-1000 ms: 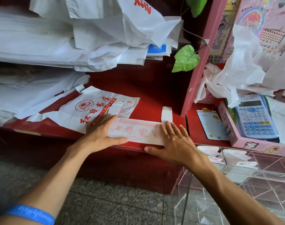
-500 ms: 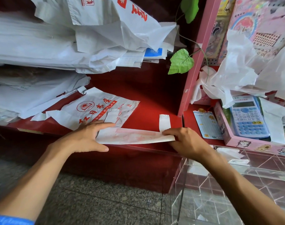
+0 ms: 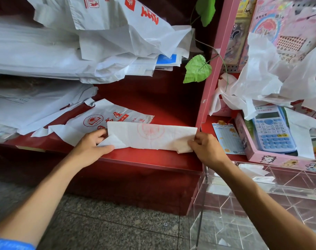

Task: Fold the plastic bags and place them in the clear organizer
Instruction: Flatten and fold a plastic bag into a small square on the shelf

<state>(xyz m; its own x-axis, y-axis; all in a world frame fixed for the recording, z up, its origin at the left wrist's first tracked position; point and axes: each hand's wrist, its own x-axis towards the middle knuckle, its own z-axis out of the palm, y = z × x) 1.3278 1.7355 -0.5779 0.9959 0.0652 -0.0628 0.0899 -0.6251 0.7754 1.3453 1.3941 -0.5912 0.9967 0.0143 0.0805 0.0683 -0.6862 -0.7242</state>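
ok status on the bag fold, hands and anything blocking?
Left hand and right hand each pinch an end of the folded bag, lifted over the red shelf. Clear organizer lower right. Nothing in the way.

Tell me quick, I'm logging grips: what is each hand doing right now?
Left hand: pinches the left end of the folded plastic bag.
Right hand: pinches the bag's right end.
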